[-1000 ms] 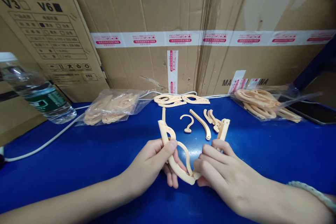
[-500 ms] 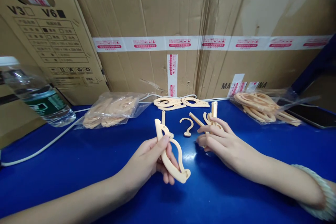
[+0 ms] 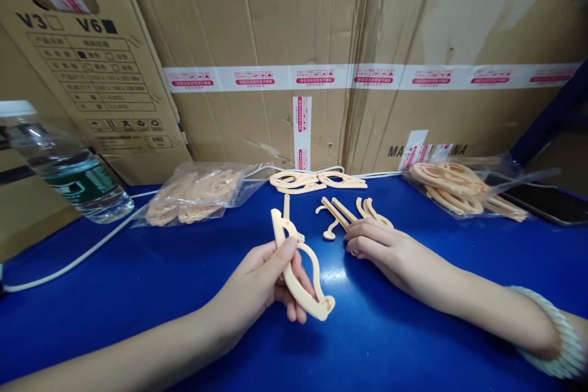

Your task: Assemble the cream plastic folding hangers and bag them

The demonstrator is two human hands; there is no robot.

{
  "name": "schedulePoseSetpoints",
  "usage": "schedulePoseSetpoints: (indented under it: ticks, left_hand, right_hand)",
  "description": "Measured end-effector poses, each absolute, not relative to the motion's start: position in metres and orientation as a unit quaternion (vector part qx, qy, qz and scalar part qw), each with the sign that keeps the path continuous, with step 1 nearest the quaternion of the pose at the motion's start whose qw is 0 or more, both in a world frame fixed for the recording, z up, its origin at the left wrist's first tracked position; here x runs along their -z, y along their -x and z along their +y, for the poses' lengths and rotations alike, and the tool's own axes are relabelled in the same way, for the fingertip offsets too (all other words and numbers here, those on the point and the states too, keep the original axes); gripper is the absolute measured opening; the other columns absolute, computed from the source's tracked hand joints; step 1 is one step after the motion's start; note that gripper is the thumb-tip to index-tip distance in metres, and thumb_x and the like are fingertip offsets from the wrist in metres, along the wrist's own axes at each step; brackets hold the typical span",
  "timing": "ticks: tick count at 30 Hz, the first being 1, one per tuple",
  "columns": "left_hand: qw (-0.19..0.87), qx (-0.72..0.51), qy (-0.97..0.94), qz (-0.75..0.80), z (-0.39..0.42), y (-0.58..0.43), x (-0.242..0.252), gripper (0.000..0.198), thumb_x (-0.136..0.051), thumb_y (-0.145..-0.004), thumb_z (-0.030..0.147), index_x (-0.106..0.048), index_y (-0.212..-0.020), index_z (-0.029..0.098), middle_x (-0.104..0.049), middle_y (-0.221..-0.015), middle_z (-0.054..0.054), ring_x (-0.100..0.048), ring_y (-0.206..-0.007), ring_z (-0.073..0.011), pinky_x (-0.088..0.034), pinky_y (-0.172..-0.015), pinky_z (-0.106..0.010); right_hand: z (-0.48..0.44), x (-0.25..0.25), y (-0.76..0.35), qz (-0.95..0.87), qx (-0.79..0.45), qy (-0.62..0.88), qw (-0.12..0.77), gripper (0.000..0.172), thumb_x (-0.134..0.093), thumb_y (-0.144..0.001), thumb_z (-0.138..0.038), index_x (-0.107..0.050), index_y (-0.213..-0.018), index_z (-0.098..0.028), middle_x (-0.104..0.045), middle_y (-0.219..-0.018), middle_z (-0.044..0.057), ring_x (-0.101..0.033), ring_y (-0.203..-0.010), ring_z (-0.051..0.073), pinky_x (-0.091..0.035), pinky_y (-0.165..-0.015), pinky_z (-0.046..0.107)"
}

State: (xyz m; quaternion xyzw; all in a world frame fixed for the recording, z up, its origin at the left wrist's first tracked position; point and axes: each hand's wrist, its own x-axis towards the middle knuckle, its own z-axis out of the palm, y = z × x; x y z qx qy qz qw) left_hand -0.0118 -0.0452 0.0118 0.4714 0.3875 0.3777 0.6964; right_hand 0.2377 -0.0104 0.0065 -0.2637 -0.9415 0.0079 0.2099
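My left hand [image 3: 271,275] is closed around a beige folding-hanger arm [image 3: 301,291], a curved frame with an open middle, held tilted above the blue table. Just behind it lies a narrow beige bar [image 3: 286,207], partly hidden by the held arm. My right hand [image 3: 390,254] is closed over the lower end of a slim hanger piece [image 3: 334,213], its fingertips hiding that end. A second slim bar [image 3: 344,209] runs alongside it. The piece crosses in front of a question-mark-shaped hanger hook [image 3: 329,235]. Behind my right fingers, curved hooks [image 3: 370,209] show.
Beige hanger parts [image 3: 316,182] lie at the back of the blue table [image 3: 184,275]. Plastic bags of hanger parts stand left [image 3: 193,196] and right [image 3: 452,190]. A water bottle [image 3: 73,171] is far left, a dark phone-like slab [image 3: 546,202] right. Cardboard boxes [image 3: 266,128] wall the back.
The slim piece at my right hand has swung from upright to leaning left, beside the other bar and across the hook. My left hand stays almost still with the hanger arm.
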Motion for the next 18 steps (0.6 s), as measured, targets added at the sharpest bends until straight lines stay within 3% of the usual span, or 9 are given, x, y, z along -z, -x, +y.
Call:
schedulePoseSetpoints:
  ticks: [6,11,15,18]
  left_hand:
    - [0.703,-0.377,-0.466,0.382,-0.046,0.012,-0.013,0.048,-0.064,-0.081,0.06,-0.051,-0.072,0.015,-0.068,-0.063,-0.006,-0.062,-0.048,-0.0121,-0.046,-0.045,-0.018]
    - [0.706,-0.383,-0.471,0.365,-0.046,0.012,-0.015,0.037,-0.075,-0.078,0.04,-0.055,-0.096,0.013,-0.07,-0.081,-0.006,-0.068,-0.078,-0.017,-0.052,-0.063,-0.021]
    - [0.689,-0.393,-0.5,0.347,-0.045,0.013,-0.01,0.043,-0.069,-0.085,0.038,-0.049,-0.115,0.015,-0.069,-0.084,-0.005,-0.069,-0.08,-0.0173,-0.052,-0.069,-0.024]
    - [0.663,-0.385,-0.55,0.332,-0.046,0.013,-0.008,0.041,-0.063,-0.09,0.039,-0.046,-0.12,0.017,-0.066,-0.082,-0.003,-0.068,-0.075,-0.0174,-0.051,-0.068,-0.026]
  right_hand:
    - [-0.008,-0.006,-0.238,-0.934,0.009,0.283,0.216,0.019,-0.039,-0.1,-0.013,-0.058,-0.105,-0.013,-0.063,-0.097,0.012,-0.057,-0.095,0.023,-0.05,-0.082,0.042]
    - [-0.007,-0.006,-0.239,-0.928,0.006,0.3,0.222,0.018,-0.039,-0.1,-0.013,-0.058,-0.099,-0.014,-0.063,-0.097,0.012,-0.058,-0.097,0.024,-0.05,-0.085,0.042]
    - [-0.022,-0.011,-0.234,-0.922,0.004,0.29,0.257,0.024,-0.044,-0.098,-0.015,-0.055,-0.119,-0.015,-0.059,-0.118,0.015,-0.055,-0.11,0.024,-0.048,-0.092,0.042]
    - [-0.039,-0.016,-0.226,-0.942,0.061,0.226,0.241,0.035,-0.041,-0.096,-0.012,-0.053,-0.129,-0.015,-0.06,-0.114,0.015,-0.057,-0.101,0.024,-0.05,-0.082,0.039]
